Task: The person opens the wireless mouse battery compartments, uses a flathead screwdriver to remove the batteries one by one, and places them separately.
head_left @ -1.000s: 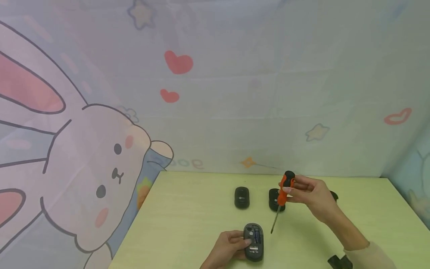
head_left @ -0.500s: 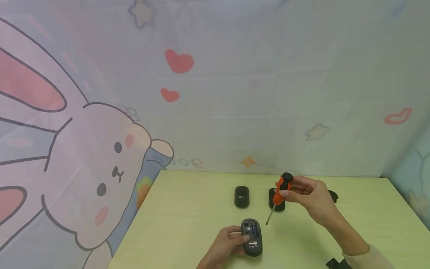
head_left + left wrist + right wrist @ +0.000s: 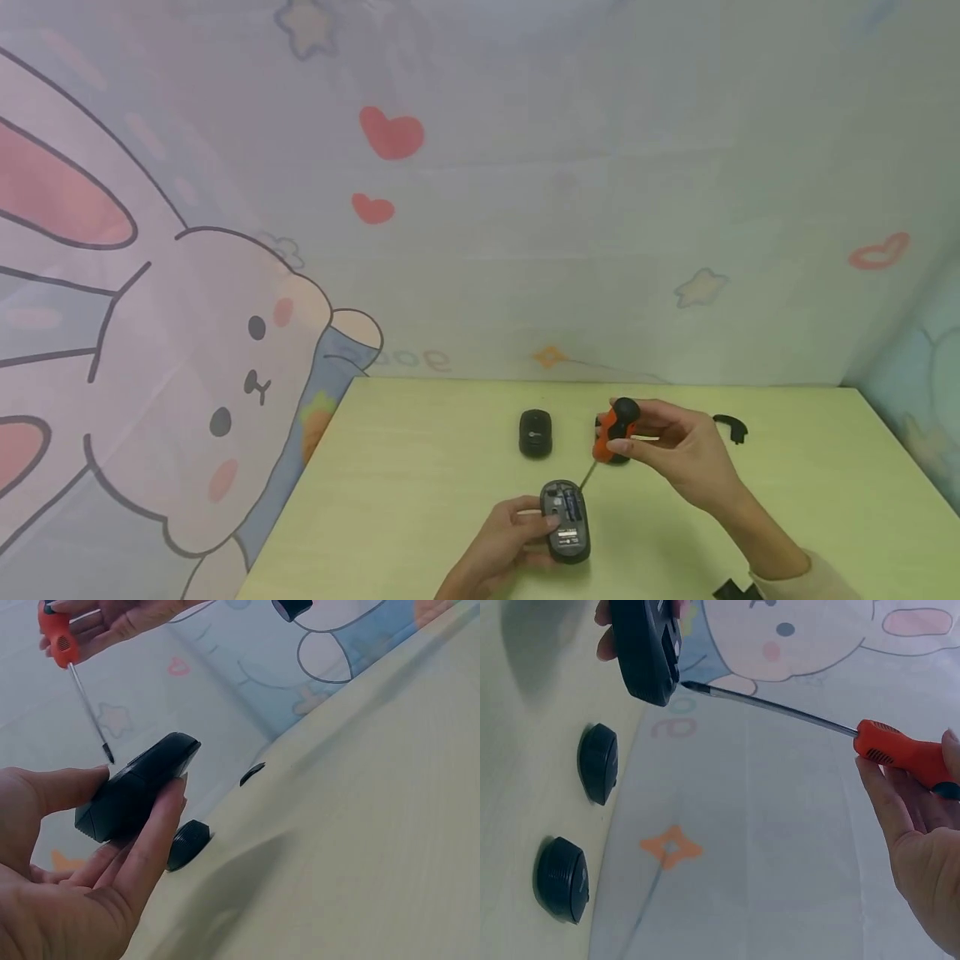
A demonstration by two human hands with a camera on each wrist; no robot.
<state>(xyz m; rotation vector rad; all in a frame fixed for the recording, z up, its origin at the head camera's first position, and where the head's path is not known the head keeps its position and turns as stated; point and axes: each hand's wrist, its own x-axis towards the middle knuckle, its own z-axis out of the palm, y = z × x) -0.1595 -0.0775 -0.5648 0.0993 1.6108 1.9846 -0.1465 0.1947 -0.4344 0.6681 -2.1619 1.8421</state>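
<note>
A pale cloth backdrop [image 3: 525, 250] printed with a pink-eared rabbit, hearts and stars is hanging behind the far edge, seemingly to screen off what lies beyond. In front of it, a smooth pale yellow-green surface [image 3: 390, 492] is carrying the loose things. Above its right half, the bare right hand [image 3: 686, 454] is pinching the handle of a long screwdriver, orange and black with a slim metal shaft [image 3: 617, 429], between thumb and fingers, probably for fine aim, since the tip is pointing down just beside the far end of the held mouse without clearly touching it. The bare left hand [image 3: 506, 542] is holding that dark, oblong plastic mouse [image 3: 570, 546] over the near part of the surface, about midway between the left and right edges; its thumb is pressing the upturned underside while its fingers are supporting it from beneath, apparently to keep it steady and the open compartment facing up. Towards the far edge, a small rounded black mouse [image 3: 536, 435] and a similar black mouse [image 3: 562, 881] are resting side by side, apart, perhaps set back for working room. Nearer the far right corner, a thin curved black plastic piece [image 3: 737, 429] is lying alone. Smallest, a slim dark cylinder [image 3: 573, 504], presumably a battery, is sitting inside the compartment.
</note>
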